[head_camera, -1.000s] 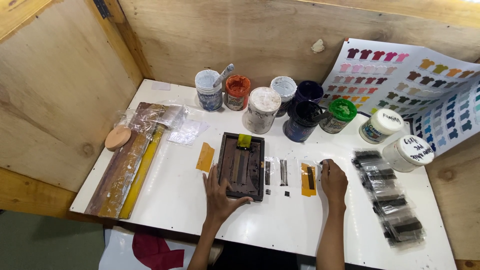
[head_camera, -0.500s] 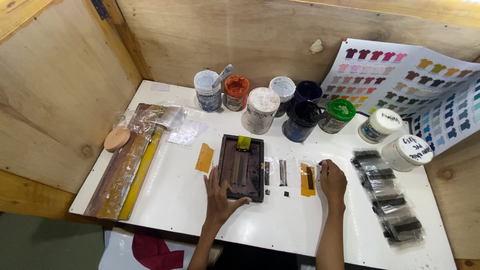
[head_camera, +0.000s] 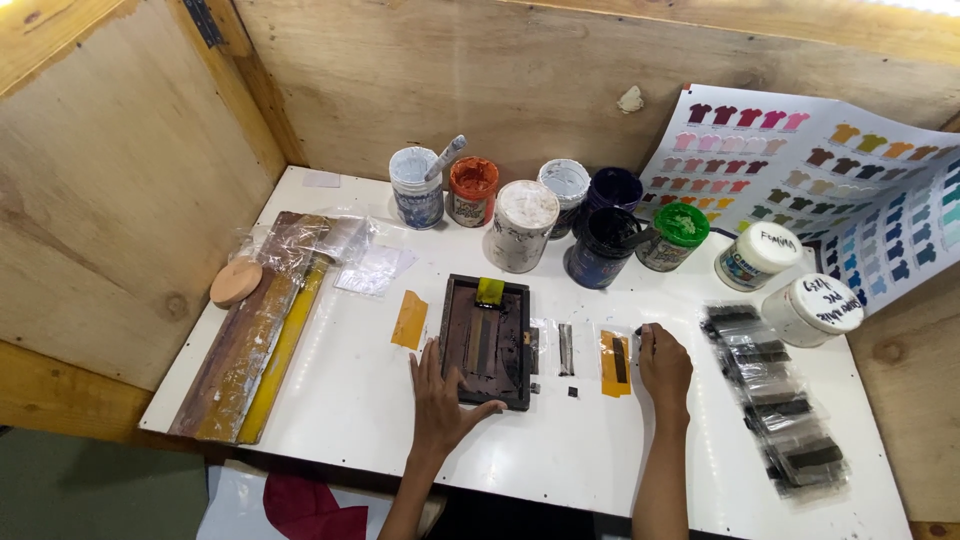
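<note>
A small dark screen-printing frame (head_camera: 488, 340) lies on the white table (head_camera: 340, 410), a yellow tape tab at its far edge. My left hand (head_camera: 440, 398) rests flat on the frame's near left corner, fingers spread. My right hand (head_camera: 663, 365) sits to the right, fingers curled, fingertips touching the table beside a yellow strip (head_camera: 614, 362) with a dark print on it. A clear strip with a dark mark (head_camera: 566, 349) lies between the frame and the yellow strip.
Several paint jars (head_camera: 520, 225) stand along the back; two white-lidded tubs (head_camera: 757, 256) at right. Printed strips in clear film (head_camera: 775, 395) lie at right, wooden squeegees (head_camera: 255, 330) and a round wooden lid (head_camera: 236, 283) at left. A colour chart (head_camera: 820, 175) leans on the plywood wall.
</note>
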